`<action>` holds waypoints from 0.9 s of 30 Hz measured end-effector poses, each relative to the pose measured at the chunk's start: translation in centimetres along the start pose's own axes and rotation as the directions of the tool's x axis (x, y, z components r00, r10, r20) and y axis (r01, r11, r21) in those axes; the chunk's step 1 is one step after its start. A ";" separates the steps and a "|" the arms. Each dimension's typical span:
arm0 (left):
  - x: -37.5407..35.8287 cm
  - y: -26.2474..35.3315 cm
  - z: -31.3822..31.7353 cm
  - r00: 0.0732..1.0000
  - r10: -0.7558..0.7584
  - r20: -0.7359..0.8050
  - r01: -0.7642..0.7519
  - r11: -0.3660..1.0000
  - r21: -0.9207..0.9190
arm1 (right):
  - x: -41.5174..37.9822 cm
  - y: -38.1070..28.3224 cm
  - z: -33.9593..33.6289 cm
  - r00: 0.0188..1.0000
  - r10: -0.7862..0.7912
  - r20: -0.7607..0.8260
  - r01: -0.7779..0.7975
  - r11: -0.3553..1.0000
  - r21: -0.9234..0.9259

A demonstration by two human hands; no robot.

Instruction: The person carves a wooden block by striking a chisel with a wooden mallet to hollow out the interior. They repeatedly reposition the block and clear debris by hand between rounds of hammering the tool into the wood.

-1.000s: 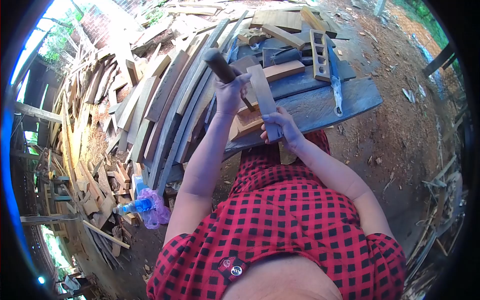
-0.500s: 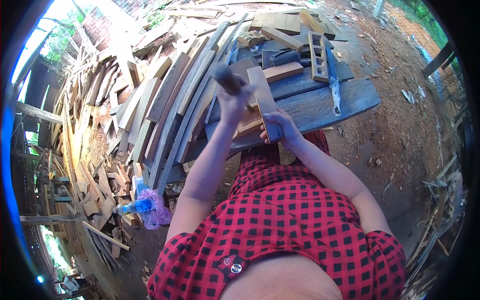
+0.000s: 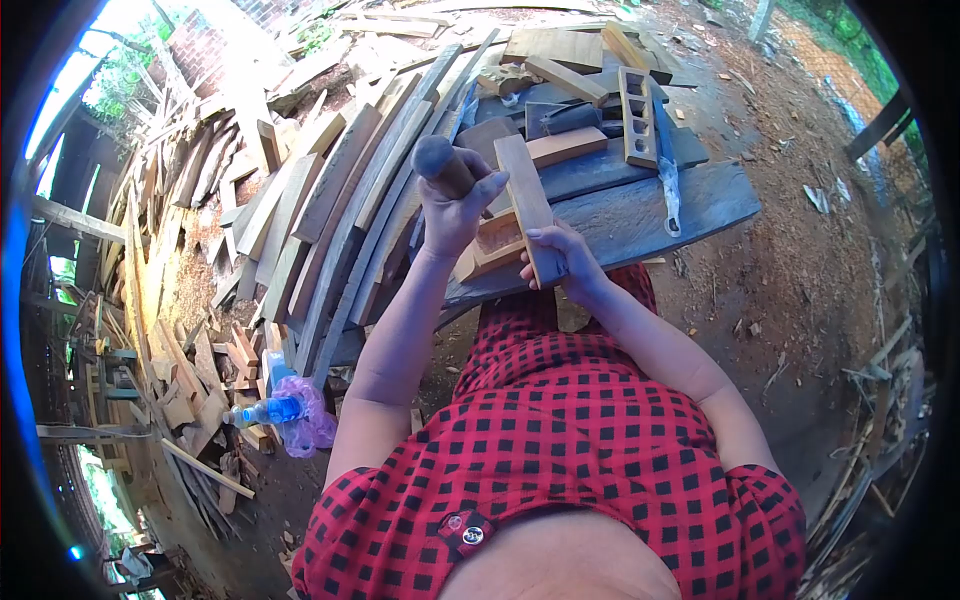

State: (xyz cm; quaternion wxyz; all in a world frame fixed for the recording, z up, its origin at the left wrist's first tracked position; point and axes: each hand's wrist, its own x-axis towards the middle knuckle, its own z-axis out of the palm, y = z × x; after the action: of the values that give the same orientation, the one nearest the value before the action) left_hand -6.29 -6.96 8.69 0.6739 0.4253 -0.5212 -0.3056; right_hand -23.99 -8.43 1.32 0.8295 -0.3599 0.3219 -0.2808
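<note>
My left hand (image 3: 455, 212) is wrapped round a dark cylindrical wooden tool (image 3: 445, 168), whose rounded end points up and away. A flat, pale wooden board (image 3: 526, 200) stands tilted just right of it, and my right hand (image 3: 570, 262) grips its lower end, with the thumb across the face. Between my hands, partly behind the board, a light wooden piece with a hollow (image 3: 490, 250) rests on the dark bench plank (image 3: 700, 205). Whatever the tool's lower end touches is hidden.
A wooden frame with several square openings (image 3: 637, 118) lies on the bench beside a reddish block (image 3: 566, 146). Long planks (image 3: 350, 215) are stacked at the left. A bottle (image 3: 265, 411) and a pink plastic bag (image 3: 312, 420) are at the lower left.
The tool in my left hand has shifted slightly left and now appears sharp instead of blurred. The hollow wooden piece shows more. My right hand has barely moved.
</note>
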 end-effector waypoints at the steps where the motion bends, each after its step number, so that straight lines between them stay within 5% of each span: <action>1: 0.1 -0.4 -0.3 1.000 0.001 -0.001 -0.001 1.000 0.002 | 0.0 0.0 0.0 1.000 -0.004 -0.009 0.004 1.000 -0.004; 15: 0.0 -1.1 -0.8 0.991 -0.105 0.084 0.114 0.987 -0.111 | -0.1 -0.3 -0.1 1.000 -0.015 0.010 0.016 0.999 -0.028; 27: -0.2 -1.9 -0.5 0.996 -0.075 0.041 0.075 0.997 0.006 | -0.2 -0.3 0.0 0.999 -0.035 0.004 0.035 0.999 -0.034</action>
State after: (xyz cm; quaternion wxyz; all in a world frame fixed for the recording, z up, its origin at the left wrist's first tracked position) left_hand -5.83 -7.56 6.85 0.6501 0.4396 -0.5193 -0.3384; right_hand -24.16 -8.48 1.65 0.8188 -0.3799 0.3188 -0.2892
